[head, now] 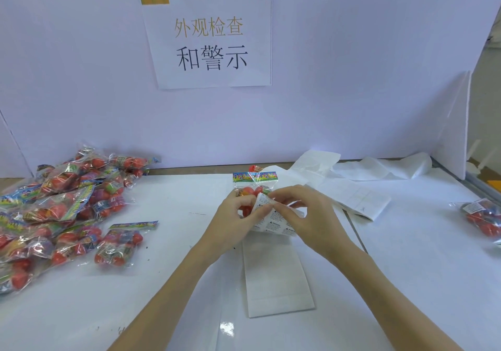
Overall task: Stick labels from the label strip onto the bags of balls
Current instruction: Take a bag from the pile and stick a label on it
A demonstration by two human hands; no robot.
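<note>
In the middle of the table a clear bag of red balls (250, 185) with a colourful header card lies under my hands. My left hand (233, 215) curls over the bag and pinches the label strip (273, 222), a white strip printed with warning labels. My right hand (301, 212) pinches the edge of a label at the strip's top. The strip's bare backing (276, 277) trails toward me across the table. A pile of several bags of balls (54, 209) lies at the left, and one bag with a white label (481, 217) lies at the far right.
Used white backing paper (352, 190) lies crumpled and spread behind my hands toward the back right. A white partition wall with a printed sign (208, 38) closes the back. A white board (458, 123) stands at the right edge of the table.
</note>
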